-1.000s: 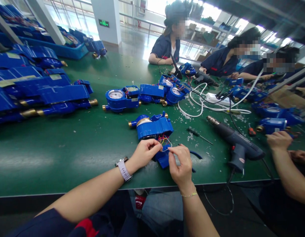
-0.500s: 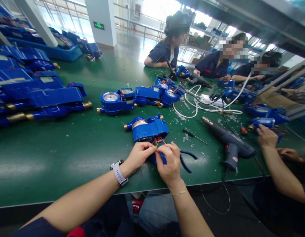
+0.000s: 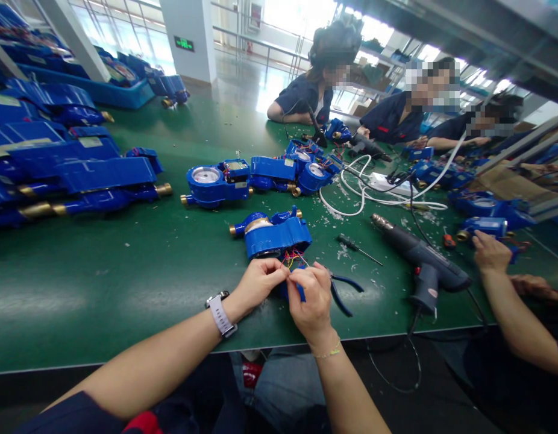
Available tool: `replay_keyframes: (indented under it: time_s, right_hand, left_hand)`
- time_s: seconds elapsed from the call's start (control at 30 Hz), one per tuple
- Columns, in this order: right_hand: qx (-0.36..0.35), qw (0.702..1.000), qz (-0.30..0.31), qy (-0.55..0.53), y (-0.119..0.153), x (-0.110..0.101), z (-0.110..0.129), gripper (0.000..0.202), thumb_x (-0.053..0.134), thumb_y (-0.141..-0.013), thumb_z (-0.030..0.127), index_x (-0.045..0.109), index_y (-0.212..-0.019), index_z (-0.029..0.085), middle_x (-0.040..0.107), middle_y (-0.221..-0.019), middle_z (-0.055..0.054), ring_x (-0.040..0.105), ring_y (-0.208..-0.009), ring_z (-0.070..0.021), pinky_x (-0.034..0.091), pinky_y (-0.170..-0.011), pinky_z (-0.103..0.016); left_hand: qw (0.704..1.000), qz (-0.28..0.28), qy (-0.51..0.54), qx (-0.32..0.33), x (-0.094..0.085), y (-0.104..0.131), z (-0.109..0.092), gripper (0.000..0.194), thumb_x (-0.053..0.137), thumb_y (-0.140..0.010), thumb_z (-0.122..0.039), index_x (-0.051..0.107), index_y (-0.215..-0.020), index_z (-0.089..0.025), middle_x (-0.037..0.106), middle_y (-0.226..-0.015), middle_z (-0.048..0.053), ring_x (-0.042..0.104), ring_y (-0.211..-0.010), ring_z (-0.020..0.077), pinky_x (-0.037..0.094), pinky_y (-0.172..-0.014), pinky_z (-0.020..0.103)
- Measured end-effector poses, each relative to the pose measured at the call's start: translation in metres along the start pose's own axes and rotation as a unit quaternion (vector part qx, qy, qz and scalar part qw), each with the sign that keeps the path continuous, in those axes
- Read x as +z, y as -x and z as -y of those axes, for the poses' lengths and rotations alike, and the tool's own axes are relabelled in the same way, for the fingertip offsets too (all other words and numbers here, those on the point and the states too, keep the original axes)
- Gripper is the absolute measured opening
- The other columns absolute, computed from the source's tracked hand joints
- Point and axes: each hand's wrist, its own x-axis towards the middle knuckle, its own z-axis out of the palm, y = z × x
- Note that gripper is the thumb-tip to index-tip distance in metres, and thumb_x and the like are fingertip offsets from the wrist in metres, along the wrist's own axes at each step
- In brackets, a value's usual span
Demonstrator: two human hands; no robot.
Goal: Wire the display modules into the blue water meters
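A blue water meter [image 3: 277, 236] with brass ends lies on the green table, tipped so that its underside faces me. Thin red, yellow and white wires [image 3: 294, 258] come out of it towards my fingers. My left hand [image 3: 261, 283] pinches at the wires with thumb and forefinger. Close against it, my right hand [image 3: 311, 296] pinches there too, the fingertips of both hands nearly meeting. Behind my right hand a blue part is mostly covered. Pliers with dark blue handles [image 3: 346, 288] lie just right of that hand, their jaws hidden.
Right of the meter lie a screwdriver [image 3: 359, 249] and a heat gun [image 3: 421, 262]. More meters [image 3: 216, 184] stand behind, and a pile of them [image 3: 93, 175] is at left. A white cable [image 3: 364, 187] loops across the table [image 3: 170, 301]. A co-worker's hand [image 3: 490, 252] works at right.
The whole view has shifted slightly. Both my hands stay pinched at the wires, with hardly any movement beside the meter.
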Motion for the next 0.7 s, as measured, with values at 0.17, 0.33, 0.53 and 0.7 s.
replay_keyframes:
  time_s: [0.17, 0.33, 0.53, 0.7]
  right_hand:
    - [0.026, 0.999, 0.009, -0.025, 0.006, -0.003, -0.006, 0.017, 0.059, -0.086, 0.006, 0.054, -0.096, 0.02, 0.064, -0.085, -0.002, 0.058, -0.083, -0.0162, 0.043, -0.094, -0.041]
    - [0.111, 0.992, -0.02, -0.06, 0.015, -0.012, -0.016, 0.011, 0.054, -0.09, 0.01, 0.056, -0.096, 0.02, 0.063, -0.088, -0.003, 0.058, -0.085, -0.0163, 0.045, -0.089, -0.038]
    - [0.272, 0.94, 0.054, -0.197, 0.026, -0.008, -0.031, 0.011, 0.059, -0.09, 0.028, 0.058, -0.097, 0.02, 0.061, -0.097, -0.006, 0.058, -0.096, -0.0194, 0.046, -0.089, -0.037]
    - [0.271, 0.899, 0.129, -0.32, 0.02, -0.003, -0.046, 0.026, 0.063, -0.086, 0.032, 0.06, -0.11, 0.022, 0.054, -0.128, -0.01, 0.051, -0.122, -0.0233, 0.038, -0.105, -0.041]
  left_hand:
    - [1.0, 0.003, 0.013, -0.011, 0.0, 0.002, -0.003, 0.027, 0.066, -0.072, -0.038, 0.06, -0.061, -0.014, 0.049, -0.053, -0.005, 0.035, -0.05, 0.0068, 0.028, -0.05, 0.021]
    - [1.0, 0.01, 0.003, -0.028, 0.002, 0.001, -0.005, 0.03, 0.062, -0.075, -0.042, 0.062, -0.067, -0.014, 0.05, -0.054, -0.005, 0.031, -0.048, 0.0065, 0.026, -0.048, 0.021]
    - [0.999, -0.006, 0.004, -0.031, 0.003, -0.002, -0.001, 0.038, 0.065, -0.074, -0.052, 0.059, -0.067, -0.014, 0.054, -0.059, -0.003, 0.035, -0.049, 0.0064, 0.027, -0.048, 0.02]
    - [1.0, -0.007, 0.003, -0.022, 0.001, -0.005, 0.004, 0.042, 0.067, -0.073, -0.055, 0.061, -0.071, -0.013, 0.053, -0.058, -0.003, 0.034, -0.047, 0.0057, 0.024, -0.046, 0.02]
